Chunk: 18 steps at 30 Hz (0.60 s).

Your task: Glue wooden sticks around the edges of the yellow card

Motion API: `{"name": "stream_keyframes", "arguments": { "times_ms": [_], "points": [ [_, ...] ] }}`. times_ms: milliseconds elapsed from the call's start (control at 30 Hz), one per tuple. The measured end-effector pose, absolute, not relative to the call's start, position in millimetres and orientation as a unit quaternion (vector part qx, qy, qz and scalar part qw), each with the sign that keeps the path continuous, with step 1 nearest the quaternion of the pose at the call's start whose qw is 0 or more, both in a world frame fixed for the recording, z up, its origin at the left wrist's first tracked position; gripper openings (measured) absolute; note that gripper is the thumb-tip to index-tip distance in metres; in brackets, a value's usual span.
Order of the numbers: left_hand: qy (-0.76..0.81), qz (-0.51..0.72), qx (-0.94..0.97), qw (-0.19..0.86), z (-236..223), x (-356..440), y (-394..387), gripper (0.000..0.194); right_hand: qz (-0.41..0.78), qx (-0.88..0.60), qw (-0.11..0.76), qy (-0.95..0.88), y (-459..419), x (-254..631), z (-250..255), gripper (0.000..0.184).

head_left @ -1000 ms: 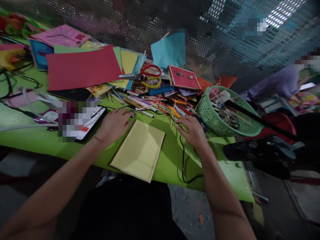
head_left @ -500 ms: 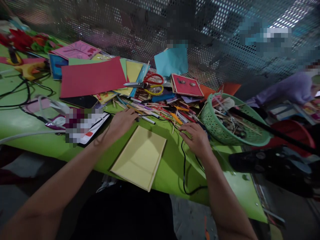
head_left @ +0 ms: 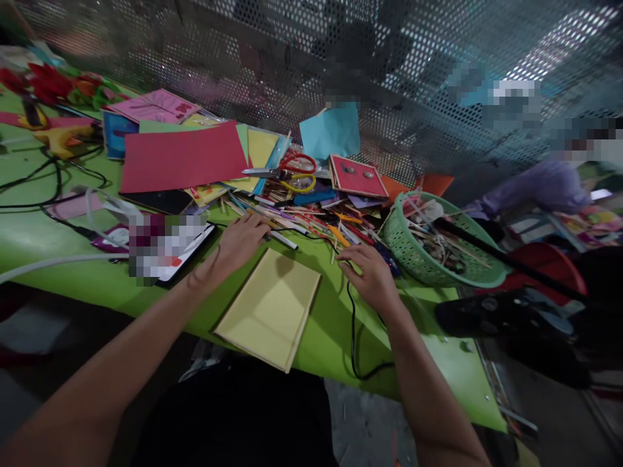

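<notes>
A pale yellow rectangular board [head_left: 270, 310] with a raised edge lies flat near the front of the green table, between my two hands. Beyond its upper left corner, my left hand [head_left: 243, 237] rests palm down, fingers stretched out at the edge of a pile of pens and sticks [head_left: 311, 217]. On the other side, my right hand [head_left: 368, 272] hovers or rests low over a black cord [head_left: 352, 337], thumb and fingers apart. The cord passes by its fingertips; whether they touch it is hard to tell. A white-barrelled pen [head_left: 283, 240] lies close to my left fingertips.
Red-and-yellow-handled scissors [head_left: 292, 174] lie on the pile beside red card [head_left: 185, 155]. A phone-like device [head_left: 187, 250] lies left. Right stands a green basket [head_left: 413, 250] of odds and ends, near a black object [head_left: 501, 311]. A person's purple sleeve [head_left: 535, 188] shows behind.
The view has shifted slightly, so the basket and right side appear further left. My hands and the yellow board keep nearly the same places on the table.
</notes>
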<state>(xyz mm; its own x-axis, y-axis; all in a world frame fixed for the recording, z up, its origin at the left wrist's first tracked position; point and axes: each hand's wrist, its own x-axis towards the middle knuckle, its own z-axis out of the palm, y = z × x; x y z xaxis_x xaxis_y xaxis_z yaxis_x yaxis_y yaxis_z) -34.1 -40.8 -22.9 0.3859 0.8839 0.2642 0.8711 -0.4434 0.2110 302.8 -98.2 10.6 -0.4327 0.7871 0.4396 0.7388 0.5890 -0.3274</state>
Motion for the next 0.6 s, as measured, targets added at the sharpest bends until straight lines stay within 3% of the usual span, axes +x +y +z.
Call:
{"name": "stream_keyframes", "arguments": {
  "times_ms": [333,433,533,600],
  "points": [
    [0.494,0.313,0.805,0.103,-16.0,-35.5,-48.4,0.014,0.046,-0.413,0.274,-0.868,-82.7,277.4,28.3,0.014],
    [0.470,0.375,0.788,0.135,-2.1,-22.4,-41.1,0.023,0.093,-0.411,0.311,-0.852,-71.1,260.4,39.6,0.016],
    [0.420,0.460,0.751,0.220,17.3,4.0,-30.9,0.030,0.185,-0.440,0.359,-0.802,-56.8,245.2,49.1,0.025],
    [0.365,0.526,0.692,0.334,29.0,24.4,-25.5,0.031,0.263,-0.455,0.386,-0.758,-48.8,239.7,53.1,0.029]
  ]
}}
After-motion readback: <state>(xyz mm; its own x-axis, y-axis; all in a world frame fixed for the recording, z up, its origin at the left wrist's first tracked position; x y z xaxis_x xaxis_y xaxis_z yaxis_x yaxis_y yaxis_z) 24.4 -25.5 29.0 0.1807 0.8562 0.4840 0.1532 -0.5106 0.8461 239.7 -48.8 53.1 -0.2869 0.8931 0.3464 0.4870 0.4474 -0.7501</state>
